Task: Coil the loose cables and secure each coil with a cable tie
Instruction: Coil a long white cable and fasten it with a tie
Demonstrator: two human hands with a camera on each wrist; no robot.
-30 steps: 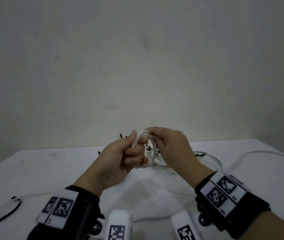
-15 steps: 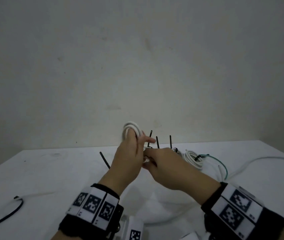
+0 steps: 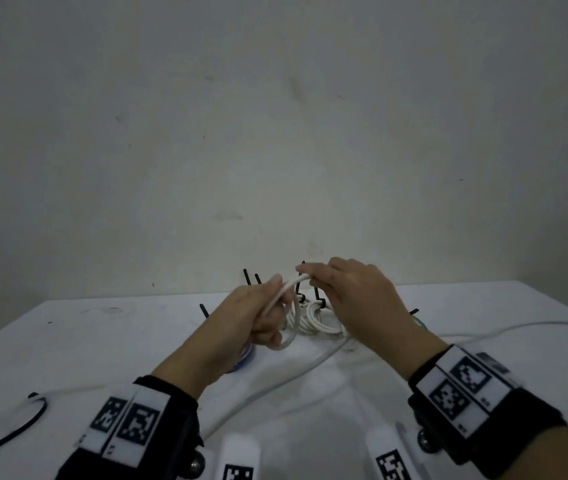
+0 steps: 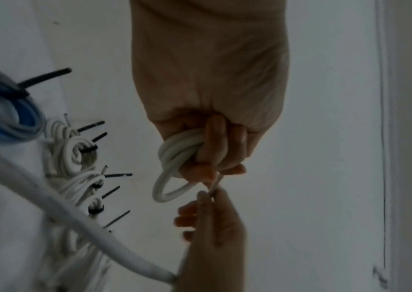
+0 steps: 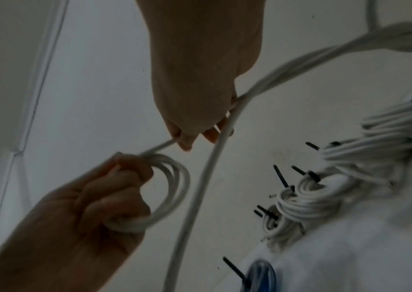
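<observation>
My left hand [image 3: 261, 320] grips a small coil of white cable [image 3: 291, 327] above the table; its loops [image 4: 174, 158] show wrapped under the curled fingers [image 4: 214, 142], and the coil [image 5: 169, 189] hangs from the fist. My right hand [image 3: 313, 277] pinches the same cable's running strand [image 3: 287, 289] just right of the coil; thumb and fingertips [image 5: 184, 140] close on the strand [image 5: 157, 149]. From the right hand the loose white cable [image 3: 296, 372] trails down across the table toward me. Several finished white coils with black cable ties [image 3: 317, 315] lie just behind the hands.
A blue coil [image 3: 244, 356] with a black tie lies under my left wrist. A black cable [image 3: 16, 431] curls at the table's left front. Another white cable [image 3: 517, 327] runs off to the right. Black tie tails [image 3: 248, 277] stick up near the wall.
The left hand turned and dropped from its raised position with the coil. The right hand rose from below the coil and now draws the strand over its top.
</observation>
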